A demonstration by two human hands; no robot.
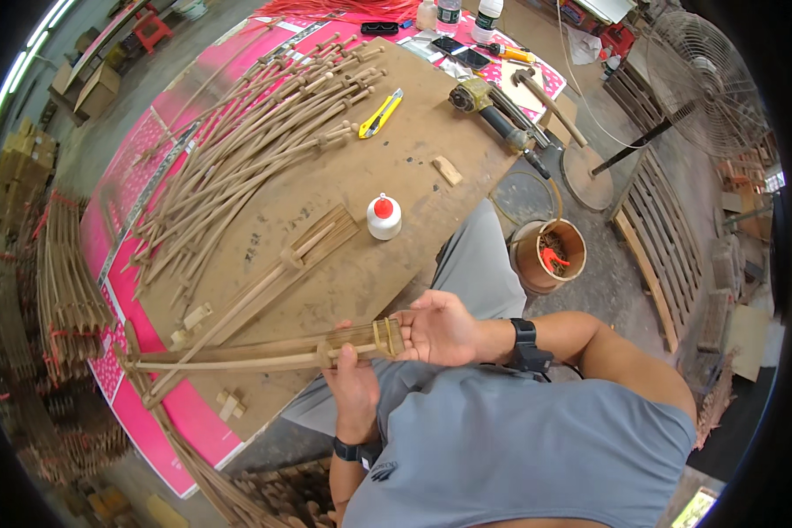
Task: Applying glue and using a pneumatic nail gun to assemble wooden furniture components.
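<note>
Gripping a bamboo bundle [273,352], left hand [354,387] fingers wrapped; right hand [440,327] palm against its end.

Wooden bench [414,150] bears bamboo sticks [238,150], glue bottle [384,216].

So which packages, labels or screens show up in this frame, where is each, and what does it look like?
Glue bottle: middle of the wooden board, squat, white with red cap.
Three bottles: far table edge, pale, upright, partly cut off.
Two phones: far edge on the pink sheet, flat, dark screens.
Cardboard boxes: floor, upper left, brown.
</note>
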